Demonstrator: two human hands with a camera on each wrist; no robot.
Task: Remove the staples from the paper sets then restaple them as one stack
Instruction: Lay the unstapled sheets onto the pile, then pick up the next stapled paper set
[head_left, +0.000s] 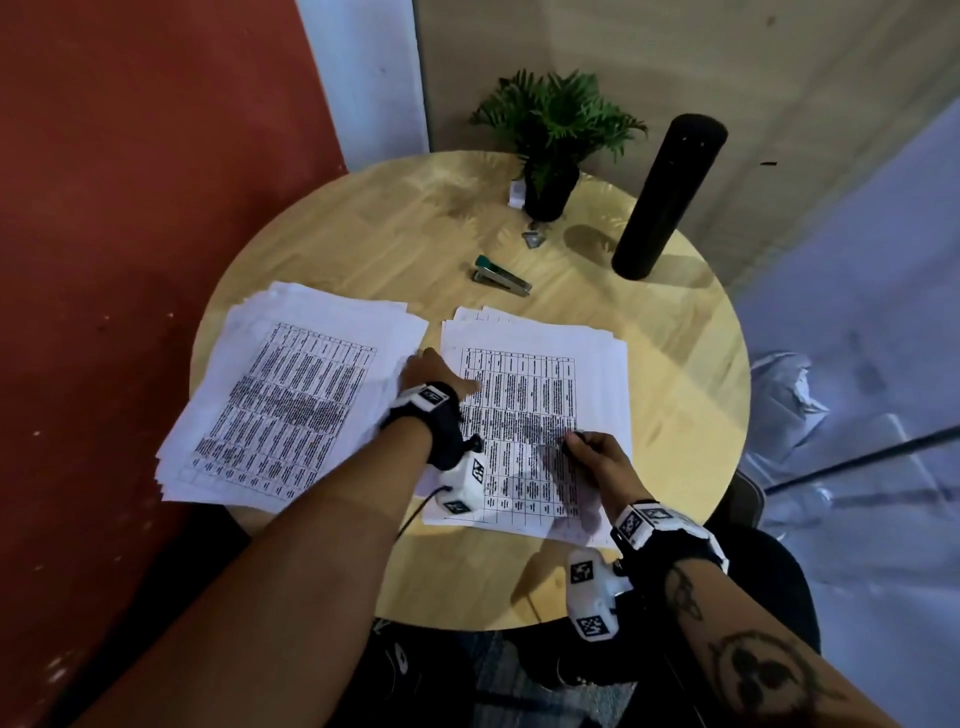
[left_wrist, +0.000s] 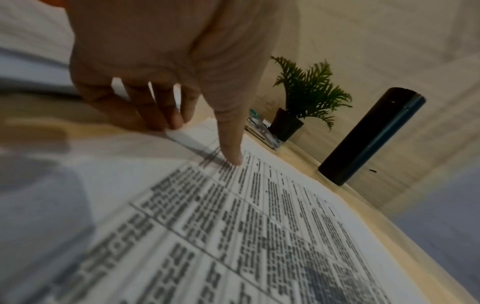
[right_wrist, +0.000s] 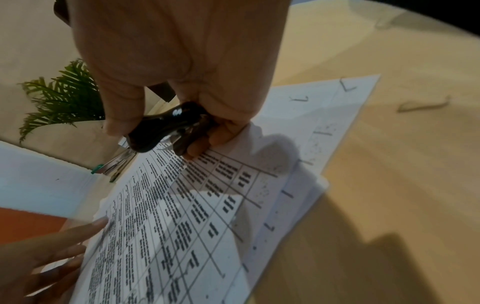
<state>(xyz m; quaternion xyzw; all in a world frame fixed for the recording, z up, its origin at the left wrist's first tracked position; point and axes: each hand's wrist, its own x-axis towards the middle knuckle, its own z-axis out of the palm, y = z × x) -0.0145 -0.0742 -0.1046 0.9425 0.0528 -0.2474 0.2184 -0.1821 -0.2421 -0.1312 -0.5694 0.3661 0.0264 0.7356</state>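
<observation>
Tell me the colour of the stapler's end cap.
Green, on the stapler; clearest in the head view.

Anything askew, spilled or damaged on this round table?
Yes. Bent pulled staples lie loose on the round wooden table and on the right printed paper stack. Both this stack and the left printed paper stack are fanned unevenly.

We cannot read the blurred print on the right paper stack (head_left: 540, 405). The staple remover (right_wrist: 166, 127) is mostly buried in the right hand (right_wrist: 182, 67) — its claws hidden. The stapler (left_wrist: 262, 133) — partly hidden, smeared.
</observation>
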